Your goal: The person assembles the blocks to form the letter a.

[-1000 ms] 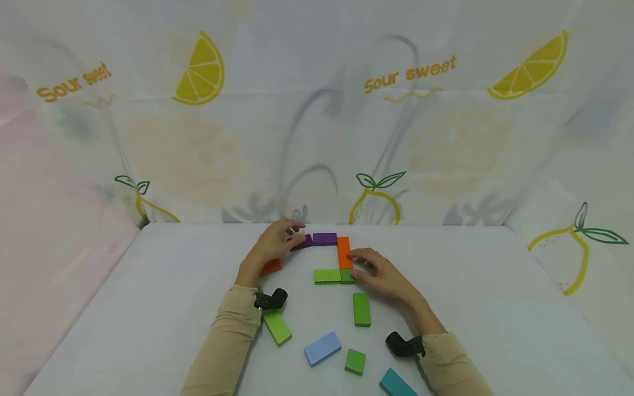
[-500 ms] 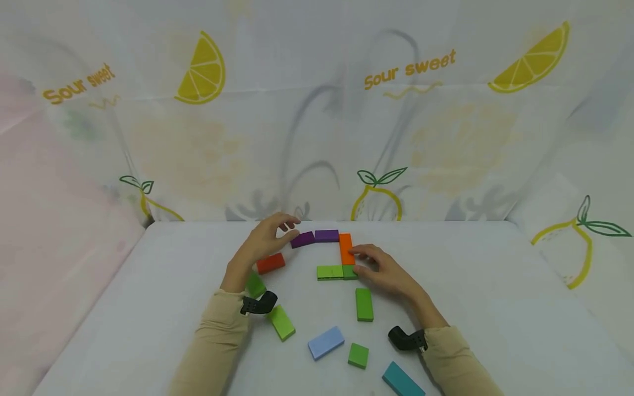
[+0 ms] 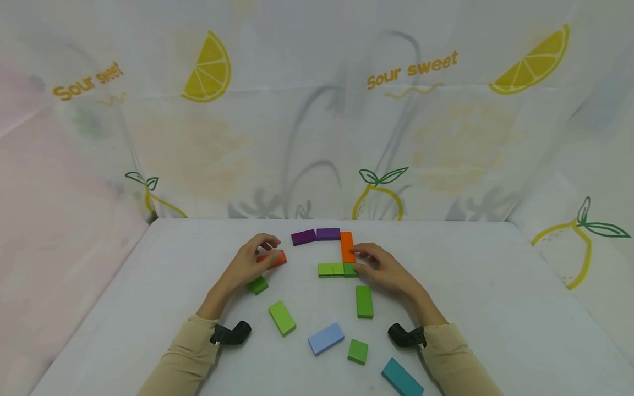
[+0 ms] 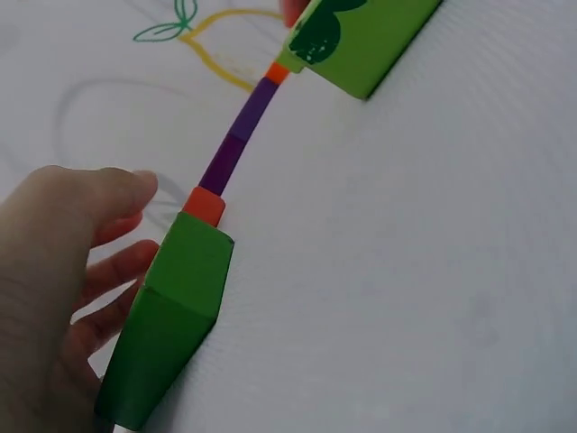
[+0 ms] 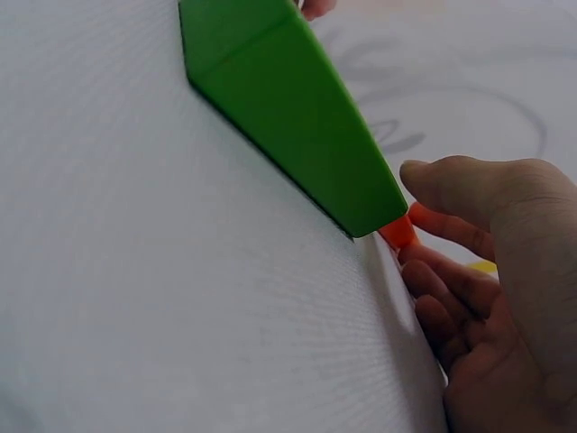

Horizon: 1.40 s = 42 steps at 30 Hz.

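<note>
My left hand (image 3: 251,260) reaches over the red block (image 3: 279,258), thumb across its near side and fingers loosely bent beyond it. In the left wrist view thumb and fingers stand apart, partly behind a green block (image 4: 176,307). My right hand (image 3: 383,269) rests at the right side of the orange block (image 3: 348,247), fingertips at its edge and thumb at the small green block (image 3: 349,269). A light green block (image 3: 331,269) adjoins that green one. Two purple blocks, one violet (image 3: 328,234) and one dark (image 3: 304,237), lie end to end at the back.
Nearer me lie a lime block (image 3: 282,318), a light blue block (image 3: 326,338), a green block (image 3: 364,302), a small green square block (image 3: 358,351) and a teal block (image 3: 402,377). A lemon-printed curtain (image 3: 317,110) hangs behind the white table (image 3: 495,308).
My left hand has come away from the dark purple block, back toward me and left, to the red block. The right hand has stayed by the orange and green blocks.
</note>
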{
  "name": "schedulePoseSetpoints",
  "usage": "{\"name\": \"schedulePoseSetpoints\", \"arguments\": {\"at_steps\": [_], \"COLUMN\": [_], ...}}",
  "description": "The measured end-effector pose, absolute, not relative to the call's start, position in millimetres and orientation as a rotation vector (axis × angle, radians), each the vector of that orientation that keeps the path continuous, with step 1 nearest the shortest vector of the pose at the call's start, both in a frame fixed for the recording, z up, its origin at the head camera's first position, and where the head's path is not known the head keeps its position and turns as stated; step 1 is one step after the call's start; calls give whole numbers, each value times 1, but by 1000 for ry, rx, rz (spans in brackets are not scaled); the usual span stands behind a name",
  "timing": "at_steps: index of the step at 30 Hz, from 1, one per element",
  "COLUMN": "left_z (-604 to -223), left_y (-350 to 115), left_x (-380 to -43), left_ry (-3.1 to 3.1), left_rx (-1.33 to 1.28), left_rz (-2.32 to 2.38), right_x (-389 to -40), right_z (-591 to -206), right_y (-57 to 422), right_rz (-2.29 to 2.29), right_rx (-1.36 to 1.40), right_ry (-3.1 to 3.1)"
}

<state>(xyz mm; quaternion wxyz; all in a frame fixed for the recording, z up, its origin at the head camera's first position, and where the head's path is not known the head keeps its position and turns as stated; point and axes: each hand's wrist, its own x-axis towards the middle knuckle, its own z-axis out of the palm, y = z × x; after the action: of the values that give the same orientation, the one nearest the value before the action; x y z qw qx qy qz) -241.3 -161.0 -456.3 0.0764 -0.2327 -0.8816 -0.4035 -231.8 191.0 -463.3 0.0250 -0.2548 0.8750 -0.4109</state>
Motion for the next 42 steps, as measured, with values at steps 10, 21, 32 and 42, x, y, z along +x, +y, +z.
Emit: {"name": "schedulePoseSetpoints", "arguments": {"at_steps": [10,21,32,42], "left_z": [-471,-471,-473,-475], "left_y": [-169,-171,-172,-167], "left_x": [-239,-239,-241,-244], "left_ry": [-2671,-2596,-2548,-2540], "left_rx": [-764,-877,-884,-871], "left_rz": [-1053,-1008,-1056,-1065], "right_x": [-226,-224,-231,-224], "right_z": [-464,-456,-453,-442], "right_y": [189,187,191,204], "right_rz": [-1266,-1244,-1299,-1146], "right_rx": [-768,-755,-701,-564], "right_ry": [2707,2715,2659,2669]}}
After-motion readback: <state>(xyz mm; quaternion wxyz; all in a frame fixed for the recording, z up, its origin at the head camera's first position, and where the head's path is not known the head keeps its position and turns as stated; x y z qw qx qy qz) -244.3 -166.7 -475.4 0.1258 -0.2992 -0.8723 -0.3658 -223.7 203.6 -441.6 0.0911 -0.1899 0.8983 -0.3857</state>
